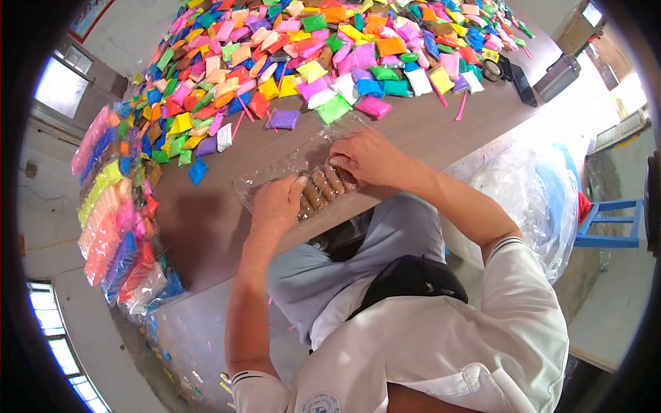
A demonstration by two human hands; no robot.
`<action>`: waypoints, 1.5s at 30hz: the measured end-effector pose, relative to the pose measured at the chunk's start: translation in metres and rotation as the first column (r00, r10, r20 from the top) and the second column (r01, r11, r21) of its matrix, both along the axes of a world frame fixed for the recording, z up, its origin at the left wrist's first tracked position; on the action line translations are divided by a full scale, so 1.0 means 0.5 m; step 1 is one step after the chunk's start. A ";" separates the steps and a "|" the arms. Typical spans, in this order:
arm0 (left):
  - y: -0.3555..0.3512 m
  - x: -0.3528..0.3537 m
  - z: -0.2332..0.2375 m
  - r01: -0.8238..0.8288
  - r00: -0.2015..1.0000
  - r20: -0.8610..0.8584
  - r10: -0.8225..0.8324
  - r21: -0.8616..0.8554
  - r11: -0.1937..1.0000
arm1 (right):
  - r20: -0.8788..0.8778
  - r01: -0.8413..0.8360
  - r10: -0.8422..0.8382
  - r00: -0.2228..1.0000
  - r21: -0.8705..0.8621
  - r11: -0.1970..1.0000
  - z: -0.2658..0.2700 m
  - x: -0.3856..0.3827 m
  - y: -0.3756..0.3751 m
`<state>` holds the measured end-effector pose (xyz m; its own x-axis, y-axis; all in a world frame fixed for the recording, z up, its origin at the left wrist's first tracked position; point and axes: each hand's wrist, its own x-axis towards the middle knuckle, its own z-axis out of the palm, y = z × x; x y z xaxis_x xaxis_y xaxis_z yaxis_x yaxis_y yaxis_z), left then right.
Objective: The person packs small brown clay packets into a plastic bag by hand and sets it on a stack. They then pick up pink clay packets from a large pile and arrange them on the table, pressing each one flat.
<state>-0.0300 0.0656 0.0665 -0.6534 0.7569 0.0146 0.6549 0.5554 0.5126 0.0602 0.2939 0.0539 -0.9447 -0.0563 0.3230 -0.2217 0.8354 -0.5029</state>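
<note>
A clear plastic bag (277, 170) lies near the table's front edge, with several brown packets (318, 195) in a row at its near side. My left hand (277, 201) is closed on the left end of the bag, thumb and fingertips beside the brown packets. At the other end, my right hand (368, 157) has its fingers curled and pinched on the bag's plastic. Loose, crinkled film spreads beyond both hands. Just past the bag lie a light green packet (334, 109) and a purple packet (284, 119).
A large heap of colourful small packets (303, 48) covers the far part of the brown table (206, 227). Bagged packets (110, 206) hang at the left edge. Tape (491, 69), a phone-like black object (523, 89) and a grey metal container (558, 77) stand at right. A blue stool (609, 241) is beyond.
</note>
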 end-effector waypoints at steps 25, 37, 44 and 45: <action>0.001 0.033 -0.038 -0.026 0.974 -0.220 0.058 0.144 0.989 | 0.120 -0.169 0.141 0.983 0.270 0.948 0.024 -0.190 -0.051; 0.000 0.037 -0.041 -0.048 0.970 -0.232 0.072 0.107 0.993 | 0.205 -0.280 0.245 0.948 0.161 0.946 0.115 -0.108 -0.070; -0.002 0.042 -0.044 -0.063 0.965 -0.247 0.084 0.091 0.994 | 0.300 -0.310 0.222 0.928 0.289 0.906 0.120 -0.063 -0.092; -0.004 0.041 -0.050 -0.056 0.962 -0.263 0.080 0.098 0.994 | 0.260 -0.310 0.231 0.937 0.325 0.893 0.111 -0.058 -0.093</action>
